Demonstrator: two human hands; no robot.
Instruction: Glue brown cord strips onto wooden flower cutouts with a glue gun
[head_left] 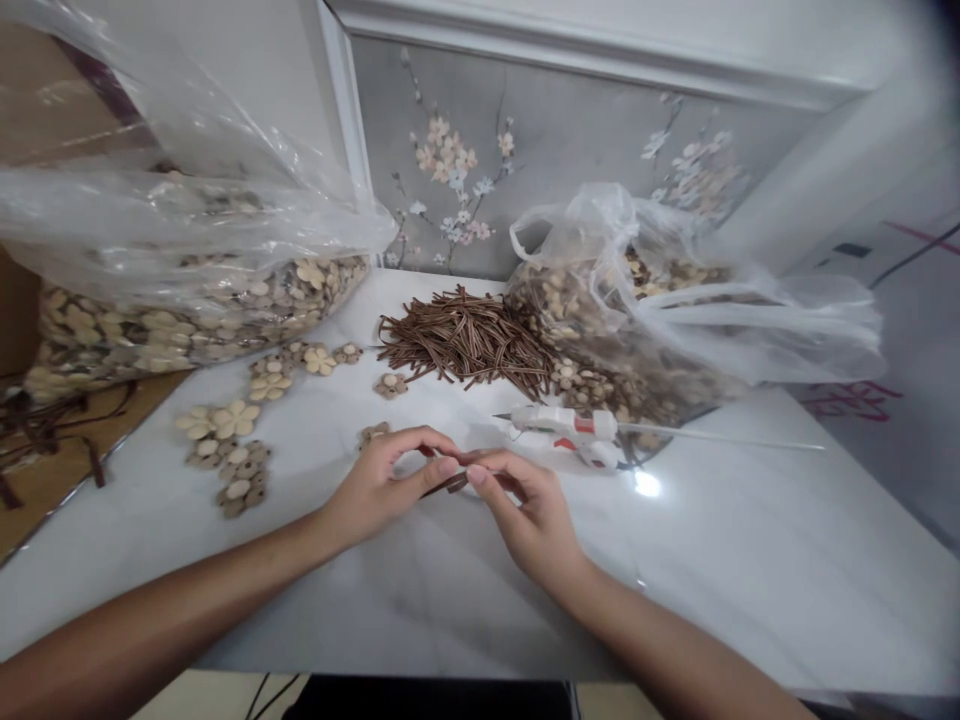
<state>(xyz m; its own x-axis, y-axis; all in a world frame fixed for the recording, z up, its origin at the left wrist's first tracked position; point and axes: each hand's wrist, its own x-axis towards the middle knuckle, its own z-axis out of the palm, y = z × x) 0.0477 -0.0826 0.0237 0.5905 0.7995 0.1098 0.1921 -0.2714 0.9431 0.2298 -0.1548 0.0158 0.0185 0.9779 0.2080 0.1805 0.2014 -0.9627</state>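
Note:
My left hand (401,475) and my right hand (525,500) meet over the front middle of the table. Both pinch a short brown strip (456,484), whose ends show below the fingertips; most of it is hidden by the fingers. Just behind my left hand lies a brown flower piece (373,433), partly covered by it. Beyond both hands is a heap of thin brown strips (465,340). To the right of the heap, nearer my right hand, a white glue gun (566,422) lies on its side with a long glue stick out of its back.
Several cream and brown flower pieces (236,418) lie on the white table (750,560) at the left. A large clear bag of flowers (172,320) stands at back left. Another plastic bag (622,310) sits at back right. Dark cords (60,440) lie beyond the left edge.

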